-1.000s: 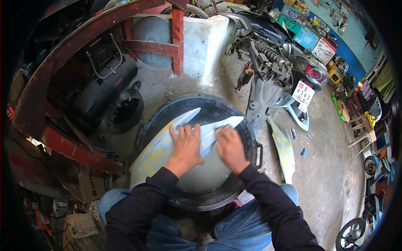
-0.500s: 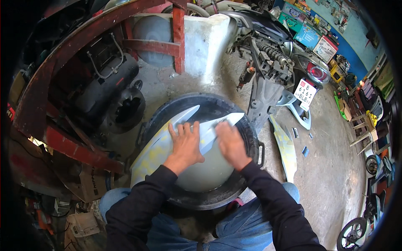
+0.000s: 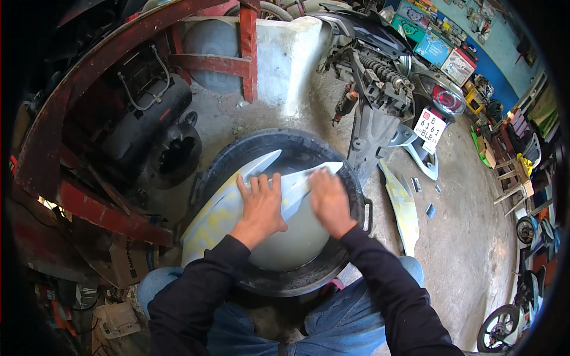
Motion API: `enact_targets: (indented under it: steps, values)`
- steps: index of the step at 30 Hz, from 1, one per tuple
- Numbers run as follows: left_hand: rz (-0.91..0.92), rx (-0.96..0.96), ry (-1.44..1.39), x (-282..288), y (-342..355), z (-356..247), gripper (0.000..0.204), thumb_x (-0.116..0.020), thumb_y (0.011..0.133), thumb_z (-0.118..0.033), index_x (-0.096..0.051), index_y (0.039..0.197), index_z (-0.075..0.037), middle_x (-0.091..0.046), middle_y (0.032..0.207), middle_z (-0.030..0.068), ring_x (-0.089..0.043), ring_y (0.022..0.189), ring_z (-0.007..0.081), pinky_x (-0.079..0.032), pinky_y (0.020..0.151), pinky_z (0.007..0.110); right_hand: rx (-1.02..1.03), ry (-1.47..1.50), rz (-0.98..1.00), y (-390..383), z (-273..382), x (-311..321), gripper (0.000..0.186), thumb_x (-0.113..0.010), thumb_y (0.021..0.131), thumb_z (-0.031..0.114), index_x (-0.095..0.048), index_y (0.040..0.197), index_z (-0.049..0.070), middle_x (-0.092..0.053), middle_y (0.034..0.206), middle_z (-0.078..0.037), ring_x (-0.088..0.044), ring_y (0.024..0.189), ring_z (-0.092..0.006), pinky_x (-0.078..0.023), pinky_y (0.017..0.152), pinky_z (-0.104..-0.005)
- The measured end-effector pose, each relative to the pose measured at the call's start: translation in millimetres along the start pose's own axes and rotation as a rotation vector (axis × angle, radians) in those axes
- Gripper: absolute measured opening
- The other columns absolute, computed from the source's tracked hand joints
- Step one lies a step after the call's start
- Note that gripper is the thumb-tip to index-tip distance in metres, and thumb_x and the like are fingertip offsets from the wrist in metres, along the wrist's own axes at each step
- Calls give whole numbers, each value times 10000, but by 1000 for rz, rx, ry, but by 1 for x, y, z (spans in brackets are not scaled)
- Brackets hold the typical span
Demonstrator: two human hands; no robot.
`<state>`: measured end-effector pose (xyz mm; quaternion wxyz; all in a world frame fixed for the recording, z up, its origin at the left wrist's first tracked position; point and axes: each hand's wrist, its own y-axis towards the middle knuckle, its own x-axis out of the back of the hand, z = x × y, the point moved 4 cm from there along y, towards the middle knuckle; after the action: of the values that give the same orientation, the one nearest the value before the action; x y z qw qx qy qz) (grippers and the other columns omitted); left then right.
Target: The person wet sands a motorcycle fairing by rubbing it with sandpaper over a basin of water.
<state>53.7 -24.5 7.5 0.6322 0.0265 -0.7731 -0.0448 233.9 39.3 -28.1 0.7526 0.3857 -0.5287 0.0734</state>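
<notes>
A white, yellow-patched plastic fairing panel (image 3: 211,219) with pointed tips lies across a black tub (image 3: 288,285) holding cloudy water. My left hand (image 3: 257,210) rests on the panel with its fingers spread and slightly bent, thumb to the right. My right hand (image 3: 331,204) is closed and blurred against the right-hand pointed part of the panel; whatever is under its fingers is hidden.
A second yellow-patched panel (image 3: 402,219) lies on the floor at right beside small blue pieces (image 3: 429,210). A partly dismantled motorbike (image 3: 380,83) stands beyond the tub. A red wooden frame (image 3: 107,207) and black compressor tank (image 3: 142,124) are at left; cardboard (image 3: 127,261) lies low left.
My right hand moves back and forth slightly over the panel and stays blurred. My left hand keeps its place on the panel. The whole view has shifted a little.
</notes>
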Motion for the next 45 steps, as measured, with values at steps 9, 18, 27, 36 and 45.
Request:
enact_targets:
  steps: [9,18,27,36,45]
  values:
    - [8,18,9,-5,1,2,1189,-998,435,-336,-444,1434,-6,-542,1302,205,-493,1269,406,-159,1180,747,146,39,15,-16,36,-1,411,-630,901,89,-651,1295,-26,-612,1402,-234,-543,1336,-461,-413,1133,-549]
    - [5,26,25,-1,1,4,1208,-994,433,-321,-427,1451,-6,-538,1309,208,-483,1282,409,-166,1183,742,161,117,16,-13,45,7,411,-612,908,80,-647,1296,-50,-625,1376,-247,-531,1319,-497,-410,1111,-594]
    - [-21,17,24,2,2,5,1208,-998,435,-337,-426,1444,-3,-527,1309,202,-471,1285,415,-167,1168,754,46,62,-7,2,20,-2,425,-602,913,89,-637,1308,-63,-595,1426,-243,-473,1367,-519,-404,1121,-599]
    - [-6,-3,-14,3,4,-3,1202,-992,447,-322,-417,1452,0,-530,1311,208,-484,1275,410,-169,1176,742,-44,5,-33,16,-1,8,462,-648,878,103,-648,1302,-80,-613,1415,-227,-466,1377,-523,-374,1139,-587]
    - [2,-1,-27,5,-2,3,1216,-992,443,-317,-406,1460,-2,-526,1307,215,-474,1280,413,-170,1172,743,-12,-34,-78,7,21,11,412,-619,888,52,-635,1278,-81,-634,1361,-243,-518,1323,-496,-414,1098,-599]
